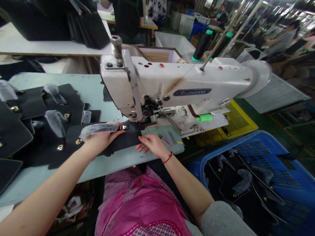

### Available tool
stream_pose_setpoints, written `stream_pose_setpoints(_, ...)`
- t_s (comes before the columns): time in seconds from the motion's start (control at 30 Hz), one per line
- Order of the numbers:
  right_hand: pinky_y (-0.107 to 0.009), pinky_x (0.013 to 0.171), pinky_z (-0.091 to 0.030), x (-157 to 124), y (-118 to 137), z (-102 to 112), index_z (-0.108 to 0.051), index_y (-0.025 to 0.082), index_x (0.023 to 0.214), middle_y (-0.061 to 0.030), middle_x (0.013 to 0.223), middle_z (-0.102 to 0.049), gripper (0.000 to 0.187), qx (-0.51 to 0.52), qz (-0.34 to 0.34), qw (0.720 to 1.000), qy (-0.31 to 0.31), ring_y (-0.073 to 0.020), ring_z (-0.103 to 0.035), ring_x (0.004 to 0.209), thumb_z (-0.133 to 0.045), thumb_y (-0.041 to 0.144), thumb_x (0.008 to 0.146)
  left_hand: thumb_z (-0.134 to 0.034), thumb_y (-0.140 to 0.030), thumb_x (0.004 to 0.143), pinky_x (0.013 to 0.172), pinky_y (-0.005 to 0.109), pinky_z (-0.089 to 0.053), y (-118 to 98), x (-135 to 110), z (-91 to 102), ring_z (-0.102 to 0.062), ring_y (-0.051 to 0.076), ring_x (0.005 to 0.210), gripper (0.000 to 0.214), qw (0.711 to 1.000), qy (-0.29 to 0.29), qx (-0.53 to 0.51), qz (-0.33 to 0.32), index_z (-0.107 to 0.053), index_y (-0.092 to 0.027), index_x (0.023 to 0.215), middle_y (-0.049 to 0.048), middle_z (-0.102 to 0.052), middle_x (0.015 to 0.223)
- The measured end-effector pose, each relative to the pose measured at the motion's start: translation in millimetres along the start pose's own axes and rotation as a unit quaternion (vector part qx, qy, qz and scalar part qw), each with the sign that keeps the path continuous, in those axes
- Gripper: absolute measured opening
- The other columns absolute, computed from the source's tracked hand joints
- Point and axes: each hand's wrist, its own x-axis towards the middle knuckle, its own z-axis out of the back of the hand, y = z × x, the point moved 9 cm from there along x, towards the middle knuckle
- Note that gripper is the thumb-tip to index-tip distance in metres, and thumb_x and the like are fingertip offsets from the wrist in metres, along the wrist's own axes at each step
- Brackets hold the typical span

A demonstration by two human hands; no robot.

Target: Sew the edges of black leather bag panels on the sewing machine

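Head view: black panel lies crosswise; left hand flat atop, right hand open.

A matt black leather-like bag panel has a glossy brass snap; beside it, a chipped white enamelled-metal sewing machine.

1. Sewing machine: the landmark.
2. Black thread spool: green-ended, behind the machine.
3. Yellow grate: below the machine's right end.
4. Blue crate: nearer, right of the machine.
5. Worker: far beyond the machine, right.
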Motion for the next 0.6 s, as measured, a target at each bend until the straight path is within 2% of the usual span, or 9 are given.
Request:
stream_pose_setpoints(0.17,-0.019,0.048,-0.046,-0.1,0.5,-0.7,-0.056,0.017,0.073,-0.0050,0.071,-0.072,0.048,-0.068,0.033,0.997,-0.027,-0.0112,-0.064,0.055,-0.052,0.063,0.088,-0.034,-0.056,0.097,0.086,0.036,-0.047,0.7,-0.7,-0.2,-0.066,0.029,0.095,0.052,1.000,-0.014,-0.009,-0.004,-0.064,-0.015,0.111,0.0122,-0.070,0.102)
stream_pose_setpoints(0.37,-0.020,0.055,-0.045,-1.2,-4.8,8.7,-0.054,0.019,0.063,-0.0008,0.060,-0.065,0.046,-0.202,0.111,0.966,-0.119,-0.0100,-0.059,0.052,-0.046,0.051,0.096,-0.045,-0.053,0.095,0.101,0.040,-0.046,4.3,-5.2,-10.9,-0.062,0.027,0.114,0.045,0.992,-0.049,-0.117,-0.023,-0.059,-0.017,0.119,0.0126,-0.064,0.127)
stream_pose_setpoints(0.47,-0.021,0.059,-0.044,0.3,-7.3,10.8,-0.055,0.019,0.062,-0.0001,0.058,-0.063,0.046,-0.241,0.134,0.953,-0.127,-0.0102,-0.058,0.053,-0.045,0.046,0.098,-0.049,-0.053,0.093,0.102,0.043,-0.047,9.9,-6.7,-18.2,-0.064,0.028,0.113,0.043,0.990,-0.061,-0.130,-0.010,-0.060,-0.021,0.120,0.0109,-0.067,0.125)
stream_pose_setpoints(0.6,-0.022,0.058,-0.042,0.5,-5.9,11.8,-0.054,0.020,0.061,0.0002,0.056,-0.060,0.045,-0.236,0.147,0.953,-0.124,-0.0110,-0.056,0.053,-0.046,0.045,0.098,-0.052,-0.050,0.092,0.105,0.044,-0.047,11.3,-7.2,-21.7,-0.063,0.028,0.115,0.039,0.987,-0.062,-0.145,-0.010,-0.060,-0.025,0.120,0.0098,-0.068,0.123)
